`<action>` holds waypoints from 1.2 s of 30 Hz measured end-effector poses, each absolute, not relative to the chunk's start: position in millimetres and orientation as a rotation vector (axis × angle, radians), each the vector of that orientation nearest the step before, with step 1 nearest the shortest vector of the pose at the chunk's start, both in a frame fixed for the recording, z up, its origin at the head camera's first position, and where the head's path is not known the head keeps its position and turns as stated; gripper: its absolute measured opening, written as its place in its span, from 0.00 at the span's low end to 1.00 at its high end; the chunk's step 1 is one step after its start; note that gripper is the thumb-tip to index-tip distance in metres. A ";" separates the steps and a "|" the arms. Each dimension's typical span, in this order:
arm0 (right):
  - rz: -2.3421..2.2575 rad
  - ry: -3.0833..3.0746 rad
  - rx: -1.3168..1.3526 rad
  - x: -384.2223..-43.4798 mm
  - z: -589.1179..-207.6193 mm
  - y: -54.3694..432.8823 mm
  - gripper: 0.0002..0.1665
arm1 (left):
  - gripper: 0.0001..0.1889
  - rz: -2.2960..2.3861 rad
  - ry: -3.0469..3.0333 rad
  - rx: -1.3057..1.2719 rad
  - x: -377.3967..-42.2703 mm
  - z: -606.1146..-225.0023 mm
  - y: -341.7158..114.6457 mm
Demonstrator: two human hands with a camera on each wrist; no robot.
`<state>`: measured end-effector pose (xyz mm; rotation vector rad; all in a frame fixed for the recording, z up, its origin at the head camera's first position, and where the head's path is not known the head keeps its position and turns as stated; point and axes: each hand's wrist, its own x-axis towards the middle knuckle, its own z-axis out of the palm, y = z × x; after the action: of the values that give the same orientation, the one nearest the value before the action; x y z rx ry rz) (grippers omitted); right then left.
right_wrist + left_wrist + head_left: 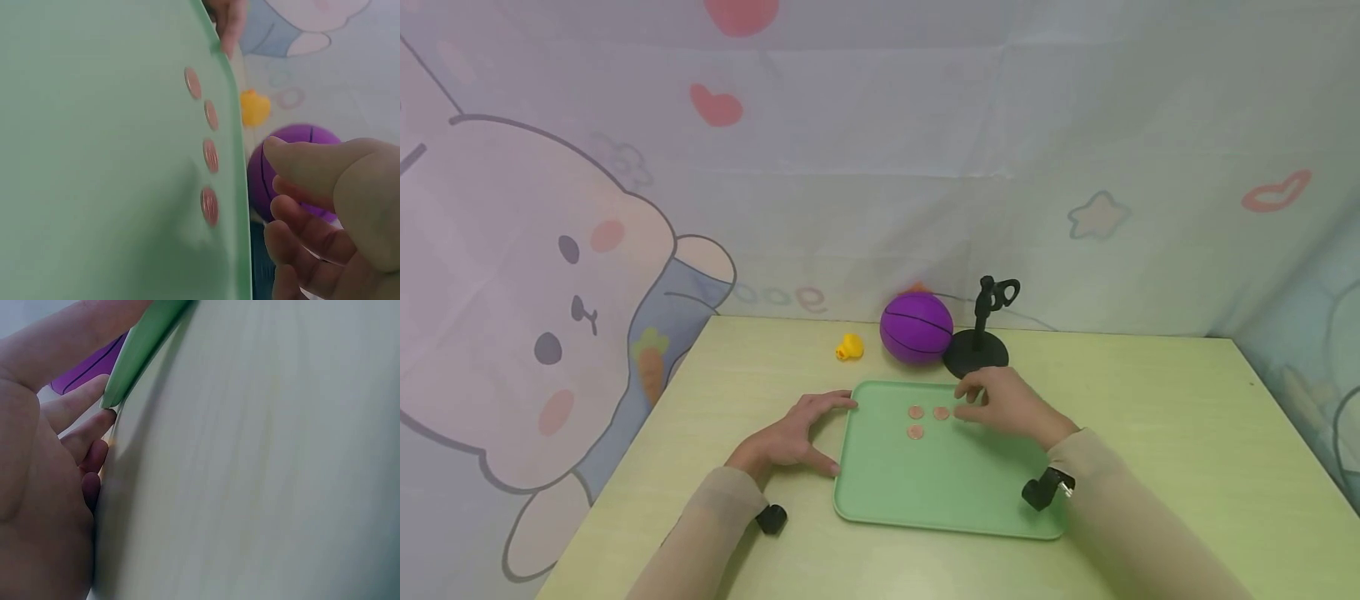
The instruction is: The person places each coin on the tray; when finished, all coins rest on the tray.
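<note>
Right hand (1009, 406) over tray (917, 492) of coins (915, 432)

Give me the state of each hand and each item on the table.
Green tray: flat, right side up.
Copper-coloured coins: four, lying flat on the tray, none stacked.
Left hand: spread, touching the tray's left rim.
Right hand: over the tray, fingers loosely curled, holding nothing visible.
Purple basketball: resting behind the tray.
Yellow toy duck: behind the tray; upright or tipped, can't tell.
Black stand: upright, behind the tray.
</note>
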<state>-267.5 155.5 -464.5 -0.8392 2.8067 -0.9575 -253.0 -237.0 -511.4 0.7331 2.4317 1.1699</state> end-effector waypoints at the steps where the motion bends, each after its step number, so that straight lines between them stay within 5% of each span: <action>1: -0.960 2.806 -0.828 -268.0 -464.8 161.5 0.16 | 0.51 1.170 2.431 0.731 -253.0 -511.1 -237.2; 36: -0.976 2.650 -0.761 -252.5 -480.9 297.6 0.07 | 0.50 1.151 2.444 0.758 -254.7 -514.5 -238.7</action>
<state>-252.5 297.6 -480.9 -0.7607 2.6501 -0.9764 -254.7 -238.7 -514.5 0.7584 2.4435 1.1506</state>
